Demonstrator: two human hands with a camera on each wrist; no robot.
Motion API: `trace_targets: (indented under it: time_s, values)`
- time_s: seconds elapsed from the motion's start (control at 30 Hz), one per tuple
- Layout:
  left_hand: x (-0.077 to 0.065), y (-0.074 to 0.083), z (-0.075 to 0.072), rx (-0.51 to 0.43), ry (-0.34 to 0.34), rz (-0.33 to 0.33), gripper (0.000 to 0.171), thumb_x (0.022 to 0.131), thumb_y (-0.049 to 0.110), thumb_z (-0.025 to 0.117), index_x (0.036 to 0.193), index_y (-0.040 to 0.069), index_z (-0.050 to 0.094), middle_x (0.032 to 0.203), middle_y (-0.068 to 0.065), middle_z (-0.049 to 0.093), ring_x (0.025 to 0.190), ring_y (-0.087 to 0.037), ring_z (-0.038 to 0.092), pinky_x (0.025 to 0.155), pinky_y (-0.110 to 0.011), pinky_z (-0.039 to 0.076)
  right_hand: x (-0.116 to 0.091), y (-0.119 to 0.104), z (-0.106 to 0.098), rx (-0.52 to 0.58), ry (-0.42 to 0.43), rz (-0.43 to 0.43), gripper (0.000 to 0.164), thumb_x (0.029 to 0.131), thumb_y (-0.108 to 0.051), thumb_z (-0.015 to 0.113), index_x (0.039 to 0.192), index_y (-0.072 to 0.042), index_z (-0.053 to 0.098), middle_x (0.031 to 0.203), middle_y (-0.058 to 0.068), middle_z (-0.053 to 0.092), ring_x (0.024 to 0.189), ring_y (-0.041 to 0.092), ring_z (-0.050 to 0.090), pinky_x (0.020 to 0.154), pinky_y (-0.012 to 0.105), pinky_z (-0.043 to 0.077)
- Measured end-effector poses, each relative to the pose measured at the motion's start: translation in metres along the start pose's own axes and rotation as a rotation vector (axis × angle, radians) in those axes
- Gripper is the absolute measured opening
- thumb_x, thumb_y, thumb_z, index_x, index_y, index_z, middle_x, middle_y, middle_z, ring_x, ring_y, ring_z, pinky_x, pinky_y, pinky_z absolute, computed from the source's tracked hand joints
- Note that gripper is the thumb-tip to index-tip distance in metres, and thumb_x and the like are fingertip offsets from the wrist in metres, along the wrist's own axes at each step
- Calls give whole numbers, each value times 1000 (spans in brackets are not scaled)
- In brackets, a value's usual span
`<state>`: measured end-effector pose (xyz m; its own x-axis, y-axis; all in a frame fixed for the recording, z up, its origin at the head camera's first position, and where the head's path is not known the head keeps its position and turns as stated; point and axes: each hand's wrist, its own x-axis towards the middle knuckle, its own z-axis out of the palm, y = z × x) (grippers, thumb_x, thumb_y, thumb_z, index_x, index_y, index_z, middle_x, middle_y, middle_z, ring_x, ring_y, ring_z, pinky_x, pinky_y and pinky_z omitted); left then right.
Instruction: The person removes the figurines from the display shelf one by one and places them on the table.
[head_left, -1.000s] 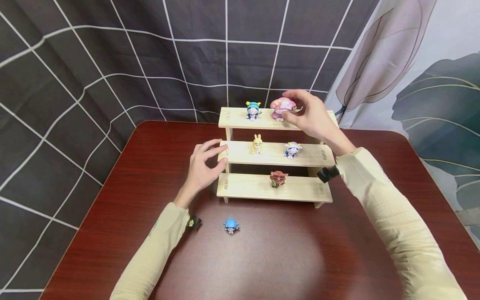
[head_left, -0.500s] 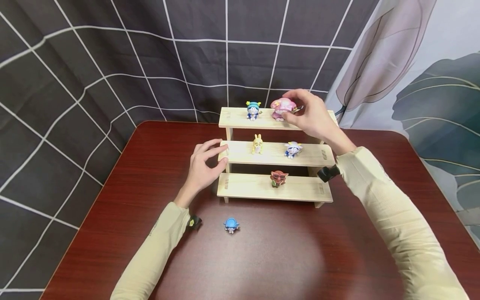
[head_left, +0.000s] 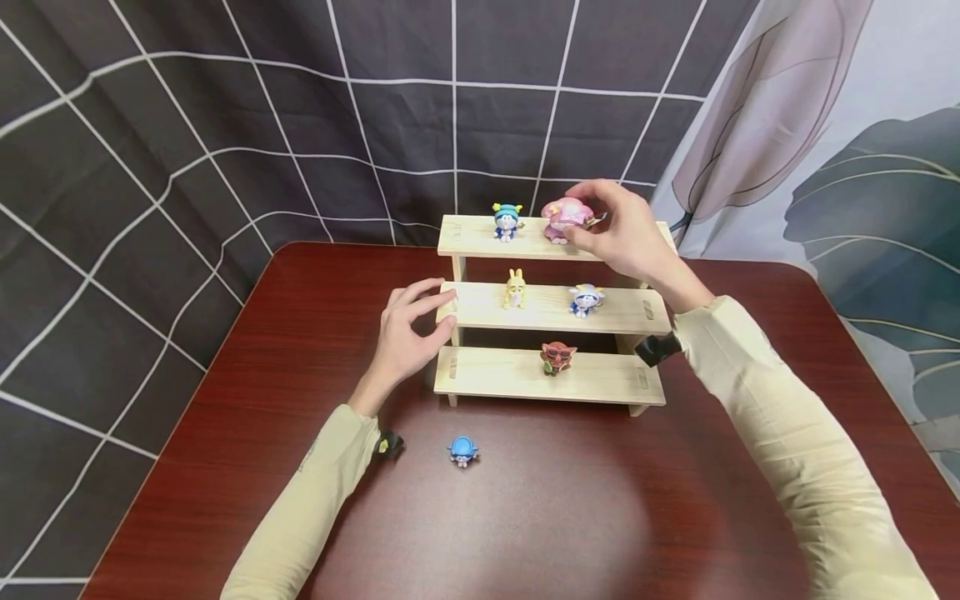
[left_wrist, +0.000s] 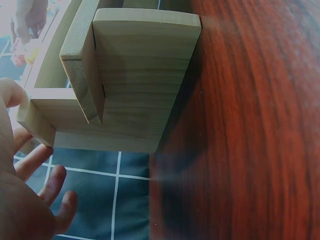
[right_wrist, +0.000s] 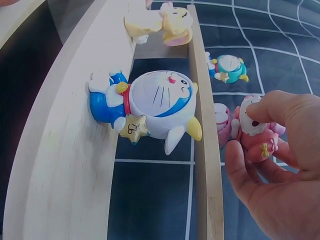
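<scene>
Your right hand [head_left: 626, 233] pinches a pink, round-headed toy figurine [head_left: 564, 217] standing on the top step of a three-tier pale wooden display shelf [head_left: 551, 379], upper centre of the head view. The right wrist view shows thumb and fingers curled round the figurine [right_wrist: 255, 127], its feet apparently at the board. It stands upright, long axis vertical, seemingly facing out toward you. Beside it to the left stands a small blue-and-white cat figurine in a teal cap [head_left: 507, 221].

Your left hand [head_left: 405, 333] spreads relaxed fingers against the left end of the middle step, steadying it and holding nothing.

Five figurines are on the shelf: two on top, a yellow rabbit figurine [head_left: 514, 289] and a white-and-blue cat figurine [head_left: 584, 299] on the middle step, a reddish-brown figurine with dark glasses [head_left: 557, 357] on the lowest. One small blue figurine [head_left: 462, 450] lies on the dark red wooden table [head_left: 562, 517], lower centre, apparently the only one left off the shelf. Judging by that, the arranging looks nearly complete.
</scene>
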<state>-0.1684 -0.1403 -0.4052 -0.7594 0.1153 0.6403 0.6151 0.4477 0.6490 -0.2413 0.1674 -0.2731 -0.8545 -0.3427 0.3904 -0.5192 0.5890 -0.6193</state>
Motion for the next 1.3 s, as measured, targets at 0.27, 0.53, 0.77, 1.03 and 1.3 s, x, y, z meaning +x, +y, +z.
trace_targets:
  time_s: [0.27,0.53,0.77,1.03,1.3]
  values:
    - [0,1,1,5,6,-3,33,82,11,76,115,7,77,127,-12,65,107,-31,52,85,-48,40,-6,-4,-2,17,4,-3,40,85,-4,74,123,1,62,114,16,63,94,32,60,78,23,43]
    - [0,1,0,4,-13,-13,33,83,12,75,116,7,76,127,-15,64,107,-30,51,85,-48,39,-15,-4,-4,-12,18,-15,39,84,-4,75,121,2,63,113,15,64,93,30,62,77,25,45]
    - [-1,-1,1,5,0,5,33,82,11,76,115,7,76,127,-15,65,107,-30,51,83,-47,39,-23,-7,-5,-26,31,-48,40,82,-3,76,119,1,64,110,12,65,90,24,61,76,19,46]
    - [-1,0,0,4,0,10,33,82,11,76,115,7,76,127,-14,65,106,-37,52,84,-48,38,-33,-14,-6,4,38,-80,39,81,0,76,118,2,64,108,12,66,86,21,62,73,19,50]
    - [0,-1,1,8,1,1,34,82,12,75,116,7,76,126,-13,65,106,-34,52,84,-48,39,-41,-21,-6,49,32,-94,38,80,4,77,116,5,64,106,13,67,81,22,63,70,16,50]
